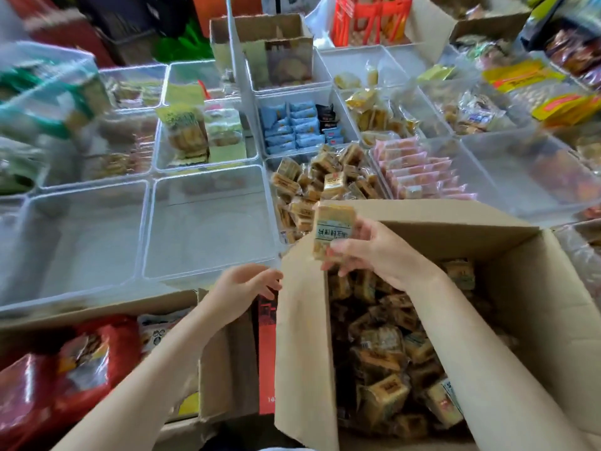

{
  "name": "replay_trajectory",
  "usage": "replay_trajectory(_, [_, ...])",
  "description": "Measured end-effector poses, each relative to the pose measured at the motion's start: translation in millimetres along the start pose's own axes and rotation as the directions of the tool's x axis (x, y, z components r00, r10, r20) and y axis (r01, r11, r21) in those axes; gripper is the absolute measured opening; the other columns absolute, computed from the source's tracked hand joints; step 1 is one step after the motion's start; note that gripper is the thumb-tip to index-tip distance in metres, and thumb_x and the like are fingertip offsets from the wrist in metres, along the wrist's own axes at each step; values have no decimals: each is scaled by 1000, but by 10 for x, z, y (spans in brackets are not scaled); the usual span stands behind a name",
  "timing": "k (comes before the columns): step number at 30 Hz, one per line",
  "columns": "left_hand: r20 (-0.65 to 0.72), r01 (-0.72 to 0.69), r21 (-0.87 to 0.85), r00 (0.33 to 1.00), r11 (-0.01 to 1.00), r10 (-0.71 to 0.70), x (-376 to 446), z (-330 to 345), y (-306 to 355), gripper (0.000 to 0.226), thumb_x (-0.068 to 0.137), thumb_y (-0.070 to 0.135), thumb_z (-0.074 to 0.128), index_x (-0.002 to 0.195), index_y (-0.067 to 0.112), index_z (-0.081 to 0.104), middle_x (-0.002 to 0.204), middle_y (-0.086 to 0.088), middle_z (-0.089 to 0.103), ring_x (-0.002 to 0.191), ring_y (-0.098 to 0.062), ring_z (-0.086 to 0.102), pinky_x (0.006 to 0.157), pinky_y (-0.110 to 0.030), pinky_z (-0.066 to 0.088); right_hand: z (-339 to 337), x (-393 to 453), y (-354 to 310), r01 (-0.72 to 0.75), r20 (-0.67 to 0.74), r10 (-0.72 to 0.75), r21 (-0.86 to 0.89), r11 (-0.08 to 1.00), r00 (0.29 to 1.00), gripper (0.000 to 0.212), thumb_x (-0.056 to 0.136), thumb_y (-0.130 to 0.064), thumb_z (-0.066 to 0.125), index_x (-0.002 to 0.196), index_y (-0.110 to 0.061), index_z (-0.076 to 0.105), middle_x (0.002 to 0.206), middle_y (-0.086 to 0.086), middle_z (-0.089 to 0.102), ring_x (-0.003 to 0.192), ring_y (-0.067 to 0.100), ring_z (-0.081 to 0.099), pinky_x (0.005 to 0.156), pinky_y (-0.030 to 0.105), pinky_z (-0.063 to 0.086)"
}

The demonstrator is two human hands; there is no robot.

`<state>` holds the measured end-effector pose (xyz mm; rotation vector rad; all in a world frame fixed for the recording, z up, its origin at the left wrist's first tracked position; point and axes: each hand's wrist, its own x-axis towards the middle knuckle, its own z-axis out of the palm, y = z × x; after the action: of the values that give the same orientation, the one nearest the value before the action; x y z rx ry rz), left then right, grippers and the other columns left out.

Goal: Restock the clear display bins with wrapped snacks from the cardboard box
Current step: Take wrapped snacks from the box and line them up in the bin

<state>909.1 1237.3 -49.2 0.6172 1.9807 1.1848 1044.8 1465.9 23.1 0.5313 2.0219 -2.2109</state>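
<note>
Wrapped snack: a tan, labelled packet, being pinched upright in the right hand above the far-left corner of the cardboard box, apparently in transit to the bin of matching tan snacks lying just beyond the box's far wall. Left hand: fingers loosely curled, gripping nothing, hovering beside the box's raised near-left flap, likely steadying it. Two empty clear bins are sitting left of the filled one, offering open room. The upright flap is narrowing the leftward path.
</note>
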Motion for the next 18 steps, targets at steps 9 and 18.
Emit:
replay_trajectory(9, [-510, 167, 550, 843, 818, 171, -407, -2375, -1462, 28, 89, 31, 55, 96, 15, 76, 90, -8, 71, 84, -31, 67, 77, -38, 51, 2189, 1717, 74, 18, 46, 4, -472, 881, 999, 44, 85, -21, 76, 118, -32, 49, 98, 4, 71, 84, 28, 72, 64, 35, 54])
replay_trajectory(18, [-505, 394, 667, 863, 633, -5, -756, -3948, -2938, 89, 90, 65, 13, 158, 10, 26, 168, -10, 7, 156, -24, -1, 124, -41, -1, 4298, 3329, 391, 49, 64, -1, -758, 650, 998, 25, 83, -31, 71, 107, -25, 63, 94, -2, 69, 87, 20, 63, 78, 34, 51])
